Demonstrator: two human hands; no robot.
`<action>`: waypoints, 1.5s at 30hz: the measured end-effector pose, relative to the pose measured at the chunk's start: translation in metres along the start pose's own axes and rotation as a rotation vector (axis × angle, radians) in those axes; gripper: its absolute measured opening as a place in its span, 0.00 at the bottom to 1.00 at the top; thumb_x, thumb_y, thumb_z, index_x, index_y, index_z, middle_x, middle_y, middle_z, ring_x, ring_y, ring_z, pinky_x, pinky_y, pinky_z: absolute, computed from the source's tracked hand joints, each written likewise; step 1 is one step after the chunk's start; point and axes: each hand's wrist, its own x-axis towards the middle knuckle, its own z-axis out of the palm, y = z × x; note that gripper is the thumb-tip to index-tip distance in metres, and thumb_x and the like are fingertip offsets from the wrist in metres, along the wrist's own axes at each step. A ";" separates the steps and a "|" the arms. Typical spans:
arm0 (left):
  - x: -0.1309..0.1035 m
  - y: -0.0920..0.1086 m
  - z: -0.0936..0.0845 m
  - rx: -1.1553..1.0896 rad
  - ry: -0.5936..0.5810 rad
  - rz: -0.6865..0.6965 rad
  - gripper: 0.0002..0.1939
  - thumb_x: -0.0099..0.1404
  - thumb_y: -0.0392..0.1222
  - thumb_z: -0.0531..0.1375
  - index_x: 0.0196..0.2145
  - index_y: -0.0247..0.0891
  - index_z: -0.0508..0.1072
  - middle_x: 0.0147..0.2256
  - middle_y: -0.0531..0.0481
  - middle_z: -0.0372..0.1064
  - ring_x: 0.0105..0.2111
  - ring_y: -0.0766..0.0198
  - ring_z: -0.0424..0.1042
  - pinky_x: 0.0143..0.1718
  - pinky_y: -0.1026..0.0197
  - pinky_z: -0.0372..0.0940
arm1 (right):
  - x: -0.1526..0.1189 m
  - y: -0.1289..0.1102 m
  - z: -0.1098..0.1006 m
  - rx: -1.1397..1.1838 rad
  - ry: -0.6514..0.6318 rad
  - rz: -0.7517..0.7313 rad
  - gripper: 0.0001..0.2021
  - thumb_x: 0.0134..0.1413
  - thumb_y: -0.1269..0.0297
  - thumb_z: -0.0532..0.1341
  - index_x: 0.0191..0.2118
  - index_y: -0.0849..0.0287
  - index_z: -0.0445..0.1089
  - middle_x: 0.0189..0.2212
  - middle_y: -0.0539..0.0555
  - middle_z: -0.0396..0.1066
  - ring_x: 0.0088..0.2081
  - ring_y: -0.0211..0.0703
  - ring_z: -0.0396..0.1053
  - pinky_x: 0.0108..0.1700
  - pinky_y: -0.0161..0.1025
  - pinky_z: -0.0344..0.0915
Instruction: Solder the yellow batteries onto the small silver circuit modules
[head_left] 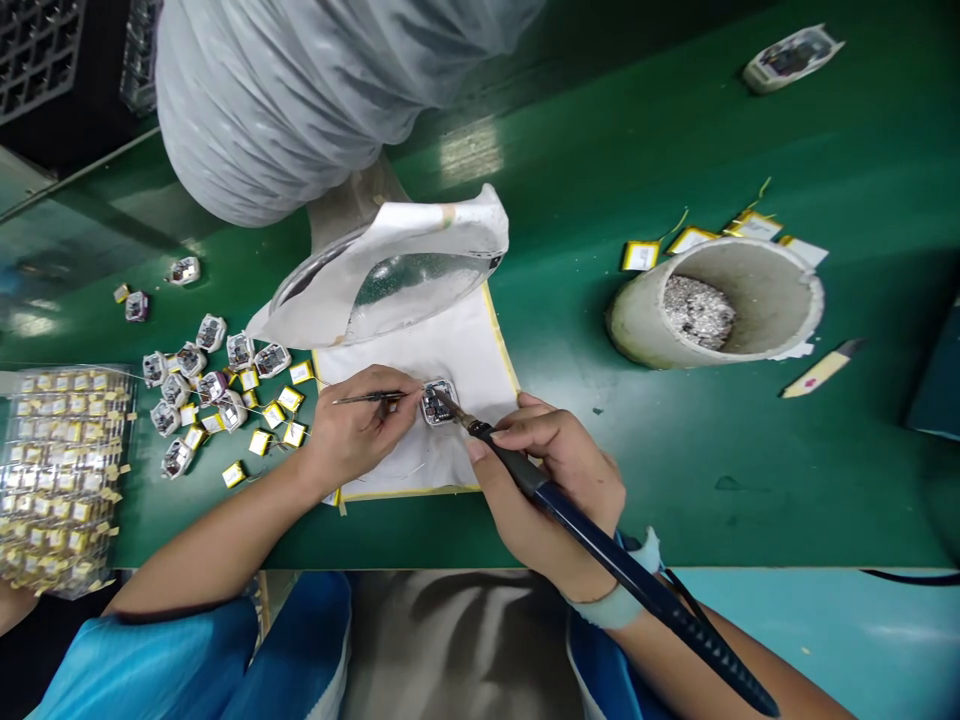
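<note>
- Head view, one unit in hand: a small boxy circuit unit [436, 406] on the white sheet [484, 345], nearly square, so we can name no sure long axis.
- Left hand [354, 425], one: grip pinched on a slim dark tool [371, 397]; the unit lies at 3 o'clock from it, just beside the fingertips, making this the nearer hand.
- Right hand [559, 470], one: grip closed round a soldering iron [581, 520]; the unit lies at 10 o'clock, the tip over it.
- From the unit, on the green table [712, 480]: at 9 o'clock, we count about twelve similar units [213, 386], loose yellow-edged cells [259, 442] overlapping too much to count, and one loaded tray [64, 470].
- Between 2 and 3 o'clock: one cup [634, 325], four cells [641, 256] beyond.
</note>
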 end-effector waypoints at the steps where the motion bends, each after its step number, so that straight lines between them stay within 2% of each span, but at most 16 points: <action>1: 0.001 0.000 0.000 0.005 0.001 0.003 0.14 0.72 0.30 0.70 0.31 0.40 0.72 0.39 0.51 0.85 0.38 0.65 0.87 0.36 0.66 0.80 | 0.000 0.000 0.000 -0.003 -0.004 0.001 0.10 0.64 0.69 0.72 0.39 0.50 0.70 0.27 0.42 0.74 0.28 0.42 0.78 0.64 0.60 0.81; 5: 0.004 0.001 -0.001 0.012 0.000 0.012 0.15 0.72 0.30 0.70 0.31 0.40 0.71 0.39 0.52 0.85 0.38 0.66 0.87 0.34 0.67 0.79 | 0.001 0.000 0.000 -0.009 -0.022 0.000 0.10 0.65 0.68 0.71 0.39 0.50 0.69 0.27 0.41 0.74 0.28 0.41 0.78 0.65 0.61 0.79; 8: 0.007 0.002 -0.005 0.014 -0.038 0.026 0.14 0.72 0.29 0.70 0.31 0.40 0.72 0.39 0.52 0.85 0.39 0.66 0.87 0.36 0.66 0.80 | 0.000 0.001 0.000 -0.011 -0.026 -0.012 0.11 0.65 0.67 0.71 0.40 0.50 0.68 0.27 0.41 0.74 0.27 0.40 0.76 0.64 0.61 0.79; 12: 0.011 0.004 -0.010 0.025 -0.085 0.075 0.18 0.73 0.27 0.69 0.29 0.40 0.68 0.40 0.51 0.85 0.41 0.65 0.87 0.37 0.66 0.79 | 0.000 0.001 0.000 -0.015 -0.027 -0.007 0.10 0.66 0.67 0.71 0.40 0.50 0.68 0.27 0.41 0.73 0.26 0.40 0.75 0.64 0.61 0.79; 17: 0.016 0.005 -0.013 0.075 -0.141 0.085 0.15 0.75 0.29 0.67 0.31 0.40 0.71 0.40 0.50 0.85 0.40 0.65 0.87 0.37 0.66 0.80 | 0.001 -0.001 0.001 -0.016 -0.037 0.004 0.10 0.65 0.66 0.71 0.40 0.49 0.69 0.25 0.40 0.73 0.25 0.41 0.75 0.62 0.59 0.79; 25: 0.025 0.008 -0.018 0.060 -0.204 0.062 0.17 0.78 0.32 0.66 0.29 0.39 0.73 0.40 0.51 0.86 0.39 0.66 0.87 0.35 0.67 0.78 | 0.002 -0.001 0.002 -0.017 -0.030 -0.003 0.11 0.64 0.67 0.71 0.40 0.49 0.68 0.25 0.40 0.73 0.25 0.41 0.75 0.60 0.57 0.81; 32: 0.030 0.010 -0.021 0.073 -0.242 0.076 0.12 0.78 0.32 0.65 0.34 0.40 0.77 0.40 0.51 0.86 0.39 0.65 0.87 0.36 0.66 0.79 | 0.002 -0.001 0.003 -0.035 -0.038 -0.020 0.11 0.64 0.67 0.71 0.40 0.49 0.68 0.27 0.40 0.73 0.26 0.41 0.75 0.60 0.56 0.80; 36: 0.034 0.013 -0.022 0.113 -0.277 0.093 0.09 0.79 0.33 0.63 0.38 0.40 0.79 0.41 0.51 0.86 0.39 0.65 0.87 0.37 0.65 0.79 | 0.002 -0.001 0.000 0.025 0.019 0.011 0.11 0.63 0.68 0.72 0.39 0.49 0.69 0.25 0.40 0.72 0.27 0.41 0.76 0.60 0.55 0.81; 41: 0.035 0.015 -0.024 0.134 -0.303 0.062 0.14 0.78 0.34 0.64 0.31 0.39 0.77 0.41 0.50 0.86 0.39 0.65 0.87 0.35 0.66 0.78 | 0.001 0.002 -0.005 0.011 0.135 0.029 0.10 0.64 0.64 0.73 0.38 0.50 0.71 0.28 0.44 0.74 0.31 0.44 0.80 0.63 0.57 0.82; 43: 0.033 0.016 -0.029 0.118 -0.285 0.018 0.13 0.78 0.36 0.66 0.32 0.40 0.78 0.42 0.49 0.86 0.39 0.63 0.87 0.37 0.64 0.80 | 0.001 0.003 -0.005 0.015 0.163 0.033 0.09 0.65 0.63 0.73 0.38 0.50 0.71 0.28 0.44 0.74 0.31 0.43 0.79 0.63 0.59 0.82; 45: 0.031 0.017 -0.037 0.101 -0.230 -0.032 0.07 0.77 0.38 0.68 0.37 0.40 0.80 0.42 0.49 0.86 0.40 0.62 0.87 0.40 0.62 0.81 | 0.001 0.004 -0.005 0.024 0.174 0.028 0.09 0.64 0.63 0.73 0.39 0.50 0.71 0.28 0.44 0.74 0.32 0.44 0.80 0.63 0.60 0.83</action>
